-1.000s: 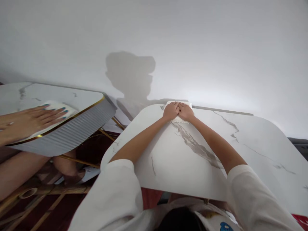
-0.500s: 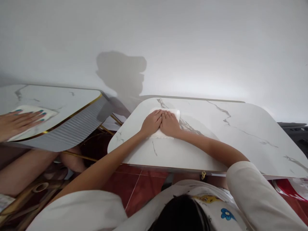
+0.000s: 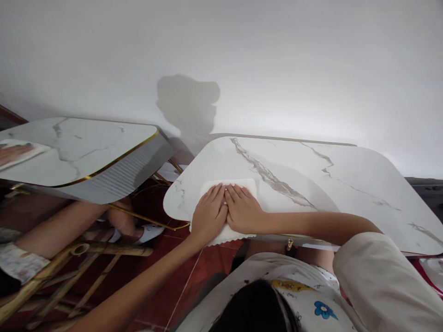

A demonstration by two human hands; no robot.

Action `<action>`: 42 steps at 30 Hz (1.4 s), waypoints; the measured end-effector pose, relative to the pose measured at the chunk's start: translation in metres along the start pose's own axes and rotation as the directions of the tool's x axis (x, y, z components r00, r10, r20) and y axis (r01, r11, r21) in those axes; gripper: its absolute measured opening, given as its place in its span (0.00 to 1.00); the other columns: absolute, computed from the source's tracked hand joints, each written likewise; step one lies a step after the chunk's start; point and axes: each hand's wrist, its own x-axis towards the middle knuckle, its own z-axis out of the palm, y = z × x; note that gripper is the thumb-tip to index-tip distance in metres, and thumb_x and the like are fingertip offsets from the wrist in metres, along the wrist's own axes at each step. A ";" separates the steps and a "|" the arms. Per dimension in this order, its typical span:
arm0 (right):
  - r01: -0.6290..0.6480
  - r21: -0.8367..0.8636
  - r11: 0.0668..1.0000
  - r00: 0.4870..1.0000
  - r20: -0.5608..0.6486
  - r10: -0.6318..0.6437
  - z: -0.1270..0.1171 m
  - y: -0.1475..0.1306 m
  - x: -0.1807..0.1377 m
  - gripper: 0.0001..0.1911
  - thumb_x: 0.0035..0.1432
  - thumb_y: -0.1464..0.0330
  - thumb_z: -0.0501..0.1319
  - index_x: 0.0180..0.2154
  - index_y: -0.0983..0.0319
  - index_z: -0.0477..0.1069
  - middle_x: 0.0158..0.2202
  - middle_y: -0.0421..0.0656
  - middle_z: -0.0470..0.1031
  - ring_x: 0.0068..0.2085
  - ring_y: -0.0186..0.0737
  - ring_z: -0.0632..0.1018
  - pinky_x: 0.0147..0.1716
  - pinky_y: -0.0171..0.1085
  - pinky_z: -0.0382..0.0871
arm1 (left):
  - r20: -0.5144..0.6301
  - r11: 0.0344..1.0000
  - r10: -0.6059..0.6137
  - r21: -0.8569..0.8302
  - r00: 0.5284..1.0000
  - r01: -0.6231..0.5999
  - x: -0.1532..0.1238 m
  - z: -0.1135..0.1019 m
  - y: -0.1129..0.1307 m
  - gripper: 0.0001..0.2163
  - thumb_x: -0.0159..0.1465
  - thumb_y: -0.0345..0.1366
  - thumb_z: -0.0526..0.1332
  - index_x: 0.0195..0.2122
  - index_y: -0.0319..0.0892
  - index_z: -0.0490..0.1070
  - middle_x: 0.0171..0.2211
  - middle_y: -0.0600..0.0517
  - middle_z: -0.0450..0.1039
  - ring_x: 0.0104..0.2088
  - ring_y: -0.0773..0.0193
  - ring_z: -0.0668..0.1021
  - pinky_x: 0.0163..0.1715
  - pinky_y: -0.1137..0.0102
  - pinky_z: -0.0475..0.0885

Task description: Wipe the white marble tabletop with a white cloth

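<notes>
Cloth (image 3: 238,183) lies at near edge of table (image 3: 360,177), partly overhanging. Left hand (image 3: 210,216) and right hand (image 3: 243,208) rest on it, touching, both flat, fingers extended, pressing rather than gripping.

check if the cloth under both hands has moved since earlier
Yes, the white cloth moved from the far to the near edge of the marble-patterned tabletop.

You can read no text, label or brand anywhere in view. No number or sign is legible to you either.
</notes>
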 end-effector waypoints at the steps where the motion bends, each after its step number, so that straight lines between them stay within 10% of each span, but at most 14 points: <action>1: -0.001 0.002 1.000 1.000 0.009 0.001 -0.003 0.005 -0.006 0.30 0.61 0.68 0.50 0.61 0.80 0.56 0.64 0.61 0.56 0.65 0.53 0.57 0.63 0.48 0.49 | -0.002 1.000 0.004 0.000 1.000 -0.004 0.000 0.002 0.008 0.25 0.62 0.35 0.45 0.61 0.38 0.59 0.61 0.45 0.62 0.63 0.54 0.62 0.63 0.56 0.58; 9: -0.076 0.000 0.997 0.997 0.014 0.076 -0.012 0.061 -0.003 0.30 0.61 0.68 0.49 0.62 0.76 0.55 0.64 0.57 0.57 0.65 0.49 0.58 0.63 0.48 0.50 | 0.093 0.998 0.030 -0.065 0.995 -0.024 0.055 0.017 0.038 0.25 0.63 0.36 0.47 0.60 0.30 0.59 0.62 0.40 0.59 0.63 0.52 0.61 0.63 0.57 0.56; 29: -0.035 -0.018 0.999 0.998 -0.046 0.034 0.004 0.231 0.141 0.27 0.60 0.72 0.48 0.61 0.72 0.59 0.62 0.51 0.63 0.62 0.44 0.63 0.62 0.41 0.51 | -0.051 0.998 0.058 0.019 0.997 -0.057 0.249 0.076 0.012 0.13 0.64 0.30 0.45 0.43 0.37 0.67 0.45 0.40 0.71 0.49 0.51 0.71 0.52 0.59 0.64; 42: -0.336 -0.121 0.934 0.942 -0.045 0.333 -0.025 0.263 0.095 0.28 0.63 0.69 0.45 0.62 0.72 0.56 0.64 0.52 0.58 0.64 0.48 0.59 0.62 0.44 0.50 | -0.003 0.960 0.276 -0.045 0.961 -0.275 0.295 0.112 0.057 0.15 0.66 0.32 0.45 0.47 0.37 0.67 0.47 0.41 0.71 0.50 0.54 0.71 0.53 0.62 0.63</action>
